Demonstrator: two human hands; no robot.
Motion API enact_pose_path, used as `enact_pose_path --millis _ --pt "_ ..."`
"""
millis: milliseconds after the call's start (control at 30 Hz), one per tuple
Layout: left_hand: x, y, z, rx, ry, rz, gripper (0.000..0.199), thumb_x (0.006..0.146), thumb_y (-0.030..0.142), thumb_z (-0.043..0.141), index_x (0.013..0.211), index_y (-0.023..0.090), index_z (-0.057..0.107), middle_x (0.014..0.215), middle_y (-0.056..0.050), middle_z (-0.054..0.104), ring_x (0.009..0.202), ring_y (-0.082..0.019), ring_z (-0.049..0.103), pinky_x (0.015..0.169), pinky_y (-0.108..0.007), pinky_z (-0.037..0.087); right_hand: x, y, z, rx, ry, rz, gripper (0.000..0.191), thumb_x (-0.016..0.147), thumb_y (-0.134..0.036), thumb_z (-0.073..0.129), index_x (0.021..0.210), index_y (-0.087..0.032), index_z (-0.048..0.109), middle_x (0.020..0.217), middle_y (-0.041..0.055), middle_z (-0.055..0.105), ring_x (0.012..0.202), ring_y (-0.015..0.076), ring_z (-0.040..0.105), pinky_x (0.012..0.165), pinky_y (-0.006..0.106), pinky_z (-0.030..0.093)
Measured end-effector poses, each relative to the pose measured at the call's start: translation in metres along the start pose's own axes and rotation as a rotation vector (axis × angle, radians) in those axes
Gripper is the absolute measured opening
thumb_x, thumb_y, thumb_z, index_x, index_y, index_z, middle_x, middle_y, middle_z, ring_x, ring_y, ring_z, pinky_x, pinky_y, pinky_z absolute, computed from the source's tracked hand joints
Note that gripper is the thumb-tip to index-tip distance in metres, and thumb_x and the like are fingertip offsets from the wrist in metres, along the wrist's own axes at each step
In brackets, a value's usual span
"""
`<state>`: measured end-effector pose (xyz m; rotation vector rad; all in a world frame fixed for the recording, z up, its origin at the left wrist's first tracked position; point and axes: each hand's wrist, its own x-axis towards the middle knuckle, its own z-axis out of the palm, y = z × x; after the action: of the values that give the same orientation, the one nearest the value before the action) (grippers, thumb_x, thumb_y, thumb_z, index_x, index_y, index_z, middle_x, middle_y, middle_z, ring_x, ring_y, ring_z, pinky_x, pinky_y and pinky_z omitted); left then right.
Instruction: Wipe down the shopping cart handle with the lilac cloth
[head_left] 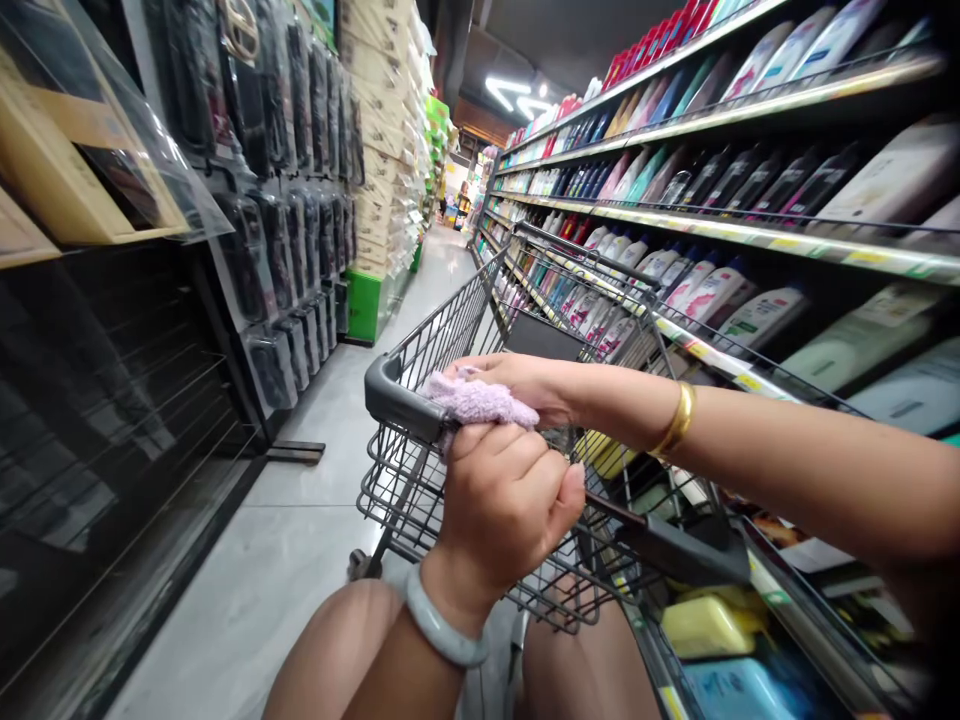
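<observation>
A dark metal shopping cart stands in front of me, its grey handle bar crossing the view. My left hand, with a pale bangle on the wrist, is closed around the handle near its middle. A lilac fluffy cloth lies over the handle just beyond these knuckles. My right hand, with a gold bracelet, reaches in from the right and is pressed on the cloth; its fingers are partly hidden behind it.
Shelves of bottles line the right side. Packaged goods hang on a rack at the left, beside stacked cartons on a green base. A tiled floor runs down the aisle. My knees are below the cart.
</observation>
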<state>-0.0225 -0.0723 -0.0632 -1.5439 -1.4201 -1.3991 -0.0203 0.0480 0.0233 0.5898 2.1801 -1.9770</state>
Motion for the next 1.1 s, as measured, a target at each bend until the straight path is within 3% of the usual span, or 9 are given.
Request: enact_pose_path --millis 100,267,333,533,733,800,967,1033,1100 --pt "-0.001 0.001 0.0 -0.041 0.01 0.012 0.029 0.095 0.024 0.052 0.067 0.021 0.061 0.068 0.0 0.062 0.073 -0.017 0.053 0.079 -0.04 0.036 -0.014 0.015 -0.024 -0.042 -0.153 0.226 0.015 0.079 -0.016 0.07 0.091 -0.015 0.061 0.069 -0.0044 0.063 0.057 0.0066 0.056 0.053 0.016 0.046" --pt "0.0 0.0 -0.001 -0.01 -0.002 0.007 0.03 0.094 0.025 0.053 0.065 0.022 0.059 0.066 0.001 0.061 0.07 -0.017 0.05 0.078 -0.04 0.034 -0.042 0.047 -0.052 -0.399 -0.328 0.531 0.028 0.063 -0.019 0.084 0.084 -0.015 0.067 0.062 -0.0059 0.059 0.055 0.0097 0.055 0.047 0.019 0.046" --pt "0.002 0.0 0.0 0.007 0.013 0.007 0.031 0.094 0.025 0.053 0.063 0.022 0.056 0.064 0.001 0.06 0.068 -0.017 0.048 0.078 -0.04 0.034 -0.05 0.049 -0.051 -0.436 -0.324 0.504 0.026 0.061 -0.021 0.084 0.08 -0.016 0.067 0.06 -0.0063 0.058 0.055 0.0102 0.055 0.046 0.02 0.046" --pt "0.003 -0.006 0.0 0.057 0.074 0.006 0.026 0.09 0.023 0.056 0.064 0.023 0.056 0.064 0.0 0.061 0.068 -0.019 0.048 0.077 -0.041 0.035 -0.058 0.042 -0.039 -0.28 -0.119 0.213 0.02 0.072 -0.026 0.075 0.088 -0.016 0.067 0.071 -0.0046 0.064 0.064 0.0093 0.057 0.058 0.02 0.049" --pt "0.002 -0.01 -0.002 0.073 0.037 0.021 0.028 0.091 0.024 0.056 0.063 0.023 0.053 0.061 0.001 0.058 0.066 -0.017 0.046 0.076 -0.041 0.034 -0.072 0.06 -0.055 -0.792 -0.427 0.658 0.022 0.054 -0.013 0.085 0.067 -0.015 0.067 0.057 -0.008 0.059 0.053 0.008 0.05 0.048 0.018 0.04" --pt "0.002 -0.009 -0.001 0.077 0.042 0.018 0.028 0.091 0.024 0.056 0.063 0.023 0.053 0.061 0.001 0.058 0.066 -0.017 0.046 0.077 -0.041 0.034 -0.072 0.06 -0.053 -0.832 -0.437 0.605 0.02 0.057 -0.011 0.083 0.07 -0.014 0.068 0.061 -0.0075 0.061 0.056 0.0082 0.052 0.052 0.018 0.042" --pt "0.002 -0.012 -0.001 0.088 0.061 0.014 0.028 0.09 0.023 0.056 0.062 0.023 0.052 0.06 0.0 0.055 0.067 -0.018 0.046 0.074 -0.041 0.034 -0.074 0.047 -0.042 -0.669 -0.325 0.202 0.007 0.072 -0.011 0.072 0.078 -0.012 0.069 0.067 -0.0083 0.061 0.065 0.0061 0.051 0.065 0.017 0.044" --pt "0.003 -0.013 -0.003 0.092 0.06 0.01 0.03 0.09 0.022 0.057 0.061 0.023 0.05 0.059 0.001 0.052 0.065 -0.018 0.045 0.074 -0.041 0.033 -0.081 0.045 -0.042 -0.667 -0.363 0.252 0.011 0.071 -0.012 0.073 0.082 -0.013 0.072 0.067 -0.0086 0.062 0.065 0.0063 0.052 0.067 0.017 0.045" --pt "0.004 -0.013 -0.005 0.09 0.049 0.01 0.031 0.09 0.021 0.058 0.06 0.023 0.049 0.058 0.001 0.05 0.064 -0.018 0.043 0.074 -0.041 0.033 -0.09 0.041 -0.045 -0.774 -0.406 0.408 0.017 0.068 -0.009 0.074 0.084 -0.015 0.076 0.064 -0.0082 0.063 0.063 0.007 0.052 0.065 0.017 0.044"
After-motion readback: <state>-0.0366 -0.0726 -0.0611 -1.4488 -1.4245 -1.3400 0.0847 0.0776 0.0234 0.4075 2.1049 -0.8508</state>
